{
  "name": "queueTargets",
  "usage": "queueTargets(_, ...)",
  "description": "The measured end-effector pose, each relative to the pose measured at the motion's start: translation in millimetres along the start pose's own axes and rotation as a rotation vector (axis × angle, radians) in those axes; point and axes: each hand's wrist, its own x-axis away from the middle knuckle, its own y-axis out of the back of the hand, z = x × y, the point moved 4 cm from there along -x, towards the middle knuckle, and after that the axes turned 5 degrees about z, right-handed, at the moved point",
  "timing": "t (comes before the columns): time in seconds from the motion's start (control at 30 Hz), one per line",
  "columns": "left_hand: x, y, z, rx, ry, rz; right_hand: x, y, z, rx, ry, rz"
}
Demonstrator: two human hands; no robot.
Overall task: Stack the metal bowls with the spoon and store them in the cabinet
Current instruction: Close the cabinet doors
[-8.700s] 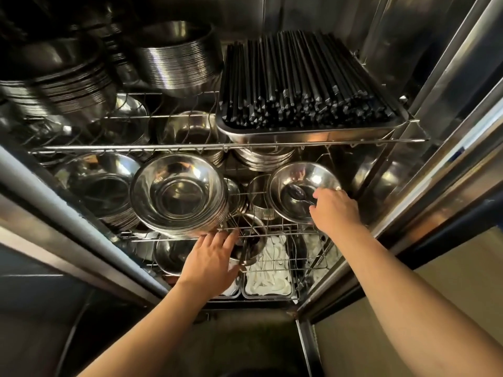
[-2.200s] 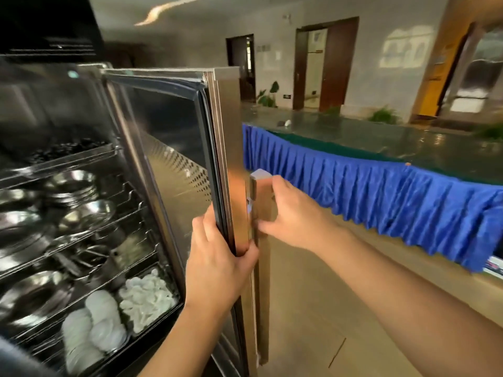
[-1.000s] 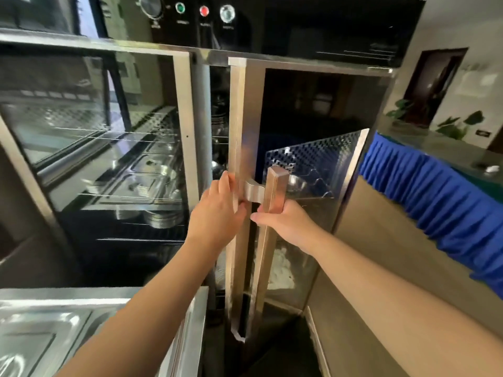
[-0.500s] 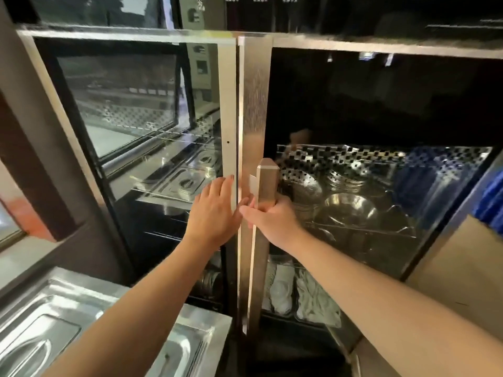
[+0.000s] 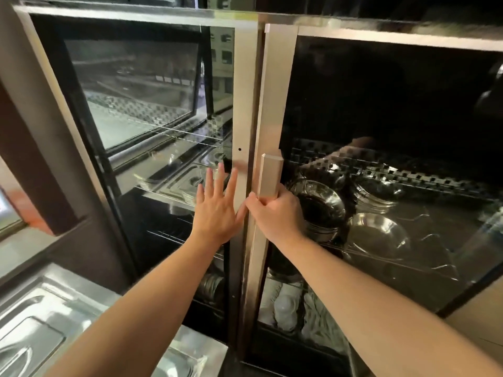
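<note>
1. Cabinet (image 5: 246,110): steel-framed, 2 glass doors side by side, both lying flush with the frame.
2. Right door (image 5: 381,104): dark glass; a long vertical handle (image 5: 268,180) runs along its left edge.
3. Right hand (image 5: 275,216): closed round the handle just below its top end, fingers wrapped, thumb pointing toward the left door.
4. Left hand (image 5: 215,210): flat and open, fingers spread upward, holding nothing; palm set against the right edge of the left door (image 5: 152,118), just beside the right hand.
5. Metal bowls (image 5: 321,208): inside the cabinet behind the right door's glass, on a wire shelf (image 5: 394,257); 1 stack near the handle, another bowl (image 5: 378,235) lower right, more behind. The spoon cannot be made out through the glass.
6. White items (image 5: 285,308): bottom level behind the right door; kind unclear.
7. Steel trays (image 5: 187,180): behind the left door's glass.
8. Steel desk (image 5: 54,317): lower left, with recessed pans.
</note>
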Motion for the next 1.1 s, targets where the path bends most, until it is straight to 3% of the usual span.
queueTargets(0.7, -15, -38, 6, -0.063, 0.05, -0.056, -47, -13, -21, 0.046, 0.196, -0.296)
queueTargets(0.9, -5, -10, 1, -0.084, 0.048, 0.078, -44, -9, -17, 0.131, 0.152, -0.195)
queueTargets(1.1, 5, 56, -17, -0.073, 0.074, 0.151, -37, -1, -9, 0.162, 0.001, 0.055)
